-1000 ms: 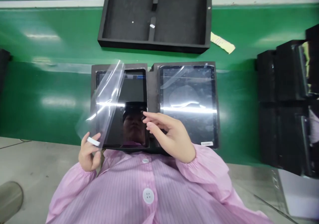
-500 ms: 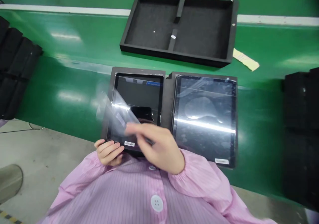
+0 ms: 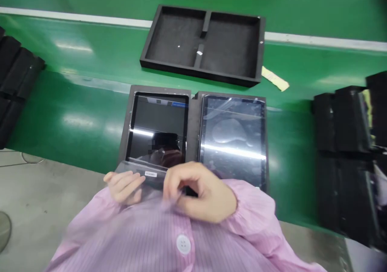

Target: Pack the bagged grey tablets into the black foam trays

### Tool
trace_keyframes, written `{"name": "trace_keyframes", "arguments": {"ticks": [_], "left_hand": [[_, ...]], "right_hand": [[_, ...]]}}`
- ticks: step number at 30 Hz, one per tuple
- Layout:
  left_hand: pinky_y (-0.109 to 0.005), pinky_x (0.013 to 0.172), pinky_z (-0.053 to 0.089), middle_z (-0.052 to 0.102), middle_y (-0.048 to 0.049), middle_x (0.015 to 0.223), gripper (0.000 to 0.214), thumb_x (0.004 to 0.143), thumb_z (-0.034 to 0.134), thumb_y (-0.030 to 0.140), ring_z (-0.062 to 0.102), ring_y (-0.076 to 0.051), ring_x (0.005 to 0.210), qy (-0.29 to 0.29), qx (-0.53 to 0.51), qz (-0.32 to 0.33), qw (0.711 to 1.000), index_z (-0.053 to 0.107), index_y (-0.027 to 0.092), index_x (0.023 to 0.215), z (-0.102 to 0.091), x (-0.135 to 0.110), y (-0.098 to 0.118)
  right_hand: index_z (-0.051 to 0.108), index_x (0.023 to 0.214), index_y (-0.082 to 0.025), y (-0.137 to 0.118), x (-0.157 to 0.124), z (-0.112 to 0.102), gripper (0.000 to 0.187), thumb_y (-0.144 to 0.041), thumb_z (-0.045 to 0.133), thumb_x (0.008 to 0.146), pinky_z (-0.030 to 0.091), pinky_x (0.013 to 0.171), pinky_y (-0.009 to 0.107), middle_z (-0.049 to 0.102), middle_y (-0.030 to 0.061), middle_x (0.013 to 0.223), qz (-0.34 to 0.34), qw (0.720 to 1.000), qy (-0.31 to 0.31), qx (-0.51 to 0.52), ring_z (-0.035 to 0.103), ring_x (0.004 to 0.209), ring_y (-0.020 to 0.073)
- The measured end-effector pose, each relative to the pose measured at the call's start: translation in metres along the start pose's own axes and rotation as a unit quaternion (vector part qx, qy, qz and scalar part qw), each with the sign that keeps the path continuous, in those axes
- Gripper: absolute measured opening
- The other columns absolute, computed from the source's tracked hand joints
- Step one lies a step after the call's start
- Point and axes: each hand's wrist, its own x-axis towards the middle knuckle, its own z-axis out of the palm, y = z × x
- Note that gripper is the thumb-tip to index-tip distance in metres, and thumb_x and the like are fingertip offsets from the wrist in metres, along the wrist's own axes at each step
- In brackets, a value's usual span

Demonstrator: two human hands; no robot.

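Note:
Two dark tablets lie side by side in a black foam tray [image 3: 194,114] on the green belt. The left tablet [image 3: 157,126] has a bare, mirror-like screen. The right tablet [image 3: 233,137] wears a wrinkled clear film. A clear protective film [image 3: 142,171] lies bunched low over the left tablet's near edge, against my pink smock. My left hand [image 3: 124,185] pinches its left end with curled fingers. My right hand [image 3: 198,191], fingers curled and blurred by motion, grips the film's right part.
An empty two-pocket black foam tray [image 3: 202,46] lies farther back on the belt, with a yellowish paper slip [image 3: 275,79] beside it. Stacks of black foam trays stand at the right [image 3: 347,143] and at the left edge [image 3: 15,82]. Grey floor lies below.
The film, held up over the left tablet a second ago, has been pulled down off the screen toward my chest. My right hand came onto it. The view shifted.

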Motion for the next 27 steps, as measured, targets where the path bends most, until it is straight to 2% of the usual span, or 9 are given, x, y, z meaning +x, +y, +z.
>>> {"name": "trace_keyframes", "arguments": {"ticks": [3, 5, 7, 10, 13, 15, 19, 24, 27], "left_hand": [[-0.037, 0.065, 0.033, 0.074, 0.0070, 0.071, 0.017, 0.081, 0.063, 0.031, 0.062, -0.015, 0.062, 0.088, 0.013, 0.105, 0.991, 0.073, 0.035, 0.094, -0.013, 0.035, 0.021], [-0.037, 0.070, 0.032, 0.073, 0.0050, 0.069, 0.019, 0.082, 0.064, 0.024, 0.061, -0.014, 0.062, 0.108, 0.070, 0.139, 0.982, 0.072, 0.029, 0.099, -0.019, 0.057, 0.039], [-0.039, 0.076, 0.032, 0.070, 0.0025, 0.067, 0.020, 0.085, 0.062, 0.022, 0.062, -0.017, 0.067, 0.086, 0.134, 0.121, 0.980, 0.071, 0.023, 0.103, -0.023, 0.075, 0.056], [-0.041, 0.081, 0.033, 0.065, 0.0014, 0.067, 0.027, 0.088, 0.061, 0.029, 0.060, -0.019, 0.067, 0.042, 0.187, 0.101, 0.976, 0.068, 0.019, 0.113, -0.022, 0.095, 0.077], [-0.042, 0.084, 0.036, 0.069, -0.0046, 0.083, 0.035, 0.090, 0.060, 0.037, 0.060, -0.021, 0.075, 0.003, 0.174, 0.143, 0.974, 0.065, 0.017, 0.118, -0.014, 0.112, 0.095], [-0.042, 0.086, 0.039, 0.070, -0.0103, 0.098, 0.038, 0.091, 0.060, 0.039, 0.063, -0.025, 0.088, -0.047, 0.130, 0.211, 0.968, 0.064, 0.016, 0.121, -0.006, 0.122, 0.109], [-0.042, 0.091, 0.046, 0.065, -0.0162, 0.124, 0.041, 0.091, 0.061, 0.036, 0.061, -0.029, 0.110, -0.146, 0.043, 0.344, 0.926, 0.060, 0.014, 0.126, 0.014, 0.136, 0.136], [-0.042, 0.086, 0.053, 0.068, -0.0156, 0.119, 0.033, 0.090, 0.064, 0.031, 0.063, -0.030, 0.107, -0.138, 0.011, 0.375, 0.917, 0.063, 0.011, 0.117, 0.031, 0.144, 0.146], [-0.043, 0.084, 0.055, 0.069, -0.0137, 0.116, 0.031, 0.089, 0.067, 0.030, 0.065, -0.029, 0.104, -0.141, -0.010, 0.389, 0.910, 0.065, 0.013, 0.114, 0.032, 0.148, 0.142]], "right_hand": [[0.059, 0.075, -0.022, -0.009, -0.012, -0.020, 0.012, -0.010, 0.062, 0.076, 0.057, 0.063, 0.025, 0.069, -0.0004, 0.076, -0.030, 0.974, 0.225, -0.025, 0.068, 0.069, 0.0131], [0.059, 0.081, -0.023, -0.014, -0.026, -0.039, 0.012, -0.014, 0.067, 0.078, 0.060, 0.072, 0.028, 0.070, -0.0012, 0.081, -0.070, 0.909, 0.405, -0.070, 0.071, 0.076, 0.0138], [0.060, 0.088, -0.024, -0.015, -0.046, -0.059, 0.016, -0.016, 0.069, 0.076, 0.060, 0.079, 0.031, 0.070, -0.0018, 0.084, -0.110, 0.824, 0.545, -0.112, 0.071, 0.080, 0.0144], [0.062, 0.090, -0.023, -0.008, -0.084, -0.081, 0.018, -0.020, 0.071, 0.074, 0.060, 0.082, 0.035, 0.070, -0.0014, 0.083, -0.126, 0.725, 0.656, -0.167, 0.071, 0.078, 0.0154], [0.066, 0.091, -0.021, 0.005, -0.121, -0.088, 0.017, -0.023, 0.073, 0.075, 0.058, 0.087, 0.038, 0.071, 0.0012, 0.086, -0.087, 0.672, 0.699, -0.228, 0.071, 0.082, 0.0172], [0.069, 0.092, -0.020, 0.015, -0.139, -0.087, 0.017, -0.025, 0.073, 0.076, 0.058, 0.087, 0.039, 0.072, 0.0028, 0.088, -0.053, 0.658, 0.709, -0.248, 0.071, 0.085, 0.0185], [0.071, 0.092, -0.020, 0.025, -0.158, -0.077, 0.017, -0.028, 0.072, 0.077, 0.060, 0.082, 0.039, 0.073, 0.0043, 0.088, -0.009, 0.664, 0.711, -0.231, 0.071, 0.084, 0.0195], [0.073, 0.095, -0.018, 0.024, -0.169, -0.071, 0.020, -0.029, 0.068, 0.079, 0.060, 0.063, 0.031, 0.074, 0.0051, 0.087, 0.009, 0.662, 0.719, -0.211, 0.069, 0.071, 0.0162], [0.073, 0.093, -0.017, 0.024, -0.173, -0.070, 0.020, -0.032, 0.066, 0.080, 0.059, 0.058, 0.029, 0.074, 0.0048, 0.084, 0.017, 0.682, 0.705, -0.191, 0.068, 0.065, 0.0146]]}}
